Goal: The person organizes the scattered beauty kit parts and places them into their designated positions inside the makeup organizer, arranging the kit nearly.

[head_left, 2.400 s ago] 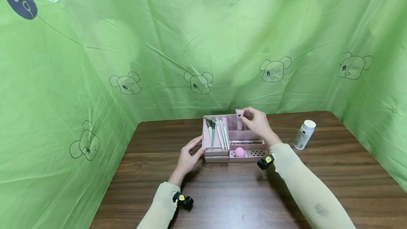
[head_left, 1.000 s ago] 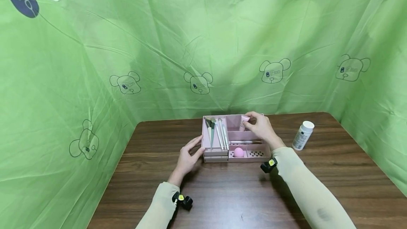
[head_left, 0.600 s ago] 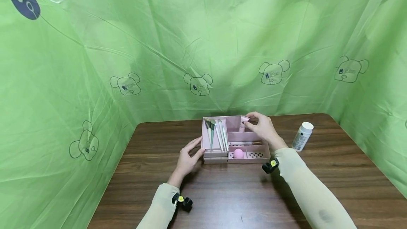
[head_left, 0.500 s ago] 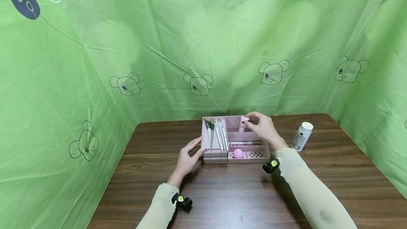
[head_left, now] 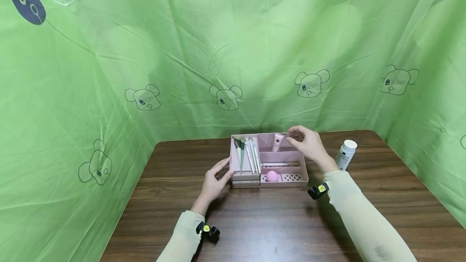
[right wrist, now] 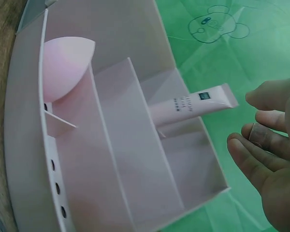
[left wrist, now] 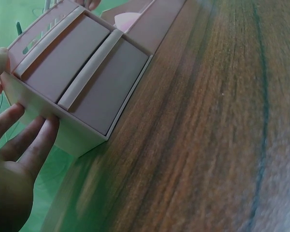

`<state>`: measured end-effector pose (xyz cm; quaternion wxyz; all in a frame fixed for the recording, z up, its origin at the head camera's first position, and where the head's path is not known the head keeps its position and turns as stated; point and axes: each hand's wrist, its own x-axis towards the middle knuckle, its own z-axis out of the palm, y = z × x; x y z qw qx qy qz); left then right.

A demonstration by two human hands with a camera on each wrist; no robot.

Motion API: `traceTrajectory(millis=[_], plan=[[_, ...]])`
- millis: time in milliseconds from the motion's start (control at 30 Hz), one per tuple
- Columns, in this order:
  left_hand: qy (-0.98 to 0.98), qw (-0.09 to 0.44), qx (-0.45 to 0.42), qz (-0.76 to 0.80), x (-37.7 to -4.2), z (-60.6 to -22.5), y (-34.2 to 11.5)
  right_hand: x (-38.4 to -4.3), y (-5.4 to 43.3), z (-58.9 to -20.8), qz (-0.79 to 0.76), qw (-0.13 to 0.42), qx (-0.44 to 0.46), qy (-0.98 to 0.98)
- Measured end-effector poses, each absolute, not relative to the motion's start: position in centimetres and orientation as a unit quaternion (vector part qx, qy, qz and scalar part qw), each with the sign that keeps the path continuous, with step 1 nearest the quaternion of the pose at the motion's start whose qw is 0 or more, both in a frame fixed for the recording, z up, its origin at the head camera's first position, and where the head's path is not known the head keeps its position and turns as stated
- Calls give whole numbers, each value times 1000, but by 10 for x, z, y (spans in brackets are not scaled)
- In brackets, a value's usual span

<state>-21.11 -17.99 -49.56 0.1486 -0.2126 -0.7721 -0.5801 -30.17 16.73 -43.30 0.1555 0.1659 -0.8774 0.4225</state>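
Observation:
A pink makeup organizer (head_left: pixel 287 184) stands on the table with two drawers at its front left. My left hand (head_left: pixel 213 180) rests against its left side, fingers extended along the wall and thumb at the upper front corner. A small pink squeeze tube (head_left: pixel 277 142) leans upright in the back compartment, printed side showing. Just right of the tube, my right hand (head_left: pixel 308 144) holds nothing; the right wrist view shows a gap between its loosely bent fingers (right wrist: pixel 249 157) and the tube's crimped end.
Several makeup brushes (head_left: pixel 242 155) lie on the organizer's top left tray. The middle compartment holds another brush (head_left: pixel 278 164); a pink makeup sponge (head_left: pixel 272 176) sits in front. A white bottle (head_left: pixel 346 155) stands right, partly behind my right wrist. Green curtain (head_left: pixel 182 51) surrounds the wooden table (head_left: pixel 182 157).
My right hand lowered the tube into the back compartment, tilted it, then let go and moved off to the right. The left hand has stayed at the organizer's side.

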Motion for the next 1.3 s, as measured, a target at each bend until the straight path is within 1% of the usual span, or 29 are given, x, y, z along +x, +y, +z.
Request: traceTrajectory(millis=[333, 667, 767, 933, 1300], plan=[[-771, 129, -200, -591, -210, -494, -180, -294, 182, -418, 407, 188, 167, -878], [-771, 153, -220, -578, -210, -495, -180, -287, 202, -407, 405, 212, 141, -878], [-767, 152, -222, -582, -210, -494, -180, -285, 209, -404, 399, 220, 138, -879], [-763, 139, -218, -593, -209, -492, -180, -280, 223, -399, 392, 220, 121, -885], [-761, 134, -215, -597, -209, -492, -180, -269, 254, -394, 383, 223, 93, -891]])
